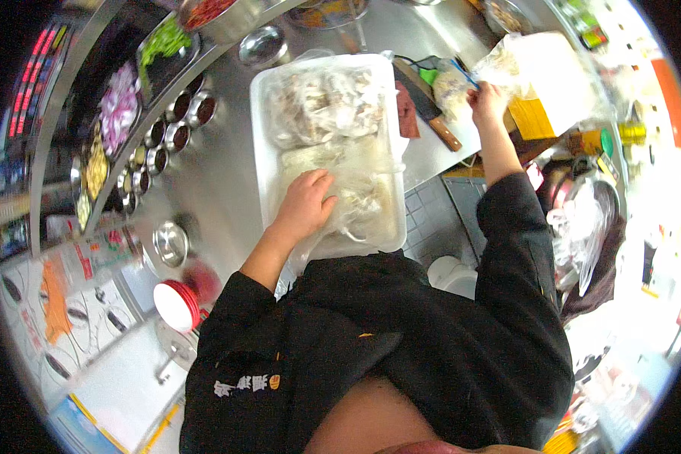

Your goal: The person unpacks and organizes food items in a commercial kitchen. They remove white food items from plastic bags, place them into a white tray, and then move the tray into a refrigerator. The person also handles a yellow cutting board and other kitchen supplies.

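Note:
My left hand [306, 201] lies palm down, fingers a little apart, on clear plastic film in a white plastic tray [256, 122]. Beneath the film is a pale, flat food block [340, 156]. Farther up the tray, a clear plastic bag [323, 102] holds brown-and-white pieces of food. My right hand [491, 105] reaches out to the right, fingers curled beside a thin blue stick-like object [466, 74]; whether they grip it is unclear. Close to that hand are a bag of pale food [451, 91] and a kitchen knife with a wooden handle [445, 134].
A steel counter [221, 164] runs along the left, with small metal cups [177, 136] and trays of chopped red onion [119, 108] and greens [164, 42]. Dark red cloth-like material [407, 110] lies by the knife. A white bucket [454, 275] stands on the floor below.

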{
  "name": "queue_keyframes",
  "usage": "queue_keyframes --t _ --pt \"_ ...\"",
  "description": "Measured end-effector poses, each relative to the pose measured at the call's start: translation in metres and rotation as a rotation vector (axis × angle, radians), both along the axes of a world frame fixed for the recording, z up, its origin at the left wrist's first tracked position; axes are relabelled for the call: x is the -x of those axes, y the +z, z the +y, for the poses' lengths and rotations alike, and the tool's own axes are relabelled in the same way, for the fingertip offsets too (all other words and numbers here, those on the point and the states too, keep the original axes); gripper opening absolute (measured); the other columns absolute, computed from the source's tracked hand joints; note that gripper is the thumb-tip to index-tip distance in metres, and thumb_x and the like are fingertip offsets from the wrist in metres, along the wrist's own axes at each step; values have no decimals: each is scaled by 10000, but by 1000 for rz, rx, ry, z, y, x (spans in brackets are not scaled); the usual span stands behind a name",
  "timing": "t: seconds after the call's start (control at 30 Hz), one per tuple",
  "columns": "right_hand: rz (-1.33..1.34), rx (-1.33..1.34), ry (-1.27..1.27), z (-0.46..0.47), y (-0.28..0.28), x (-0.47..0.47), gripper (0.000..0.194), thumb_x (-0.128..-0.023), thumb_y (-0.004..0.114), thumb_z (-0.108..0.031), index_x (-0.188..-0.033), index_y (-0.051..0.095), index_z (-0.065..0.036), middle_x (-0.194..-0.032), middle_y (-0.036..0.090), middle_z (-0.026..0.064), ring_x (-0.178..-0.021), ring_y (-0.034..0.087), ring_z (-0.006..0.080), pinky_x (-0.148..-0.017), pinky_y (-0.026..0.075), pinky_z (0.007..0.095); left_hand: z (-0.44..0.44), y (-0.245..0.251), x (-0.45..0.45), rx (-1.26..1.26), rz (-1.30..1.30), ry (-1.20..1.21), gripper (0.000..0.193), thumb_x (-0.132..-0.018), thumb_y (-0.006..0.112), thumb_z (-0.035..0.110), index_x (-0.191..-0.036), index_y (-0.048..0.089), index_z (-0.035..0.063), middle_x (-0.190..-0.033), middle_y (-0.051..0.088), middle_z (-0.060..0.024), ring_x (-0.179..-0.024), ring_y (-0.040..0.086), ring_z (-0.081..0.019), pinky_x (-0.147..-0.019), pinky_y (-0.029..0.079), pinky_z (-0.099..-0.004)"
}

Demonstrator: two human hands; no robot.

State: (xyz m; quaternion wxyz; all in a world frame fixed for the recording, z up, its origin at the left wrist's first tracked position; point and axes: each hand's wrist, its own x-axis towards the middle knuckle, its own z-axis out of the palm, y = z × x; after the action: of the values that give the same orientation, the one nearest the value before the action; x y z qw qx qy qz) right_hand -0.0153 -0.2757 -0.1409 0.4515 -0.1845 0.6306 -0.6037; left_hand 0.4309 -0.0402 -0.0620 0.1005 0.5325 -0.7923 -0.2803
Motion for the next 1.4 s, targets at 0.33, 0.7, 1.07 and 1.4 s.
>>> queue_keyframes --t 0.33,0.7,1.07,1.4 --pt "-204 602 384 123 226 -103 120 -927 514 2 -969 616 50 -846 662 150 -707 670 274 -722 563 410 90 48 -81 -103 129 208 489 -855 588 -9 -1342 609 15 -1448 543 -214 -1303 544 -398 -1136 430 -435" --pt "-15 249 758 159 134 -265 71 -978 589 -55 -946 638 -14 -845 714 104 -774 710 179 -723 553 293 110 4 -61 -165 103 169 224 -916 634 148 -1088 682 13 -1131 678 -209 -1080 625 -409 -946 508 -481" --pt "857 388 735 220 119 -296 199 -893 748 -99 -856 565 -30 -808 618 125 -650 624 214 -603 513 346 112 22 -58 60 334 402 417 -894 721 234 -1214 625 -15 -1192 649 -235 -1163 598 -423 -1001 493 -479" --pt "1703 268 1283 161 148 -297 507 -932 663 -506 -1108 677 -30 -1017 724 208 -992 711 379 -853 556 467 69 29 -36 232 61 272 728 -856 754 223 -1461 439 -32 -1478 442 -290 -1385 417 -477 -1169 353 -512"
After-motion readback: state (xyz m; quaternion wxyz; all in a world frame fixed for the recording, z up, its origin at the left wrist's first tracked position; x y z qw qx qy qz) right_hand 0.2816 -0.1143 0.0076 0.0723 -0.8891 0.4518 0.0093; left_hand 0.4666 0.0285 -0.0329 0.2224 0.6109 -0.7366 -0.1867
